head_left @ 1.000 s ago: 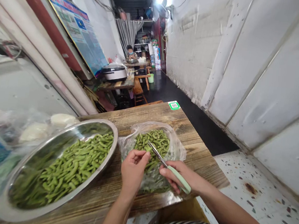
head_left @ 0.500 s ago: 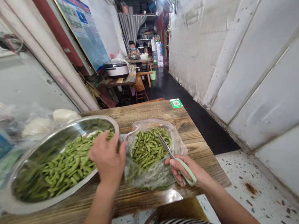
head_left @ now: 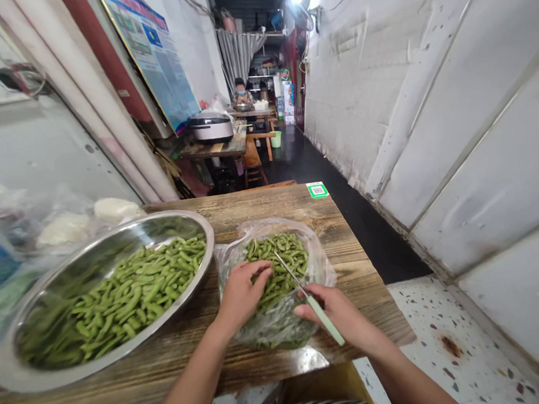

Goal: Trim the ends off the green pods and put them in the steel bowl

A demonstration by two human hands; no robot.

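Observation:
My right hand [head_left: 342,312] is closed around scissors [head_left: 321,313] with pale green handles, seen edge-on. Their metal blades point up and left over a clear plastic bag [head_left: 324,257] full of green soybean pods [head_left: 286,250]. At the bag's left side my left hand [head_left: 243,291] reaches in among the pods, thumb and fingers bent together at a pod near the blade tip. The pinched pod is mostly hidden by the fingers. A large steel bowl [head_left: 204,272] stands left of the bag, with many loose pods [head_left: 143,291] inside.
Bowl and bag rest on a wooden table [head_left: 349,259] with a green QR-code sticker [head_left: 317,190]. Plastic bags [head_left: 59,228] crowd the left edge. Beyond are another table with a white cooker [head_left: 210,126], a stool [head_left: 253,156] and a seated person [head_left: 242,93]. A wall runs along the right.
My left hand has moved right, from over the steel bowl to the pods in the bag. The scissors have turned edge-on, their blades shifting slightly left and lower.

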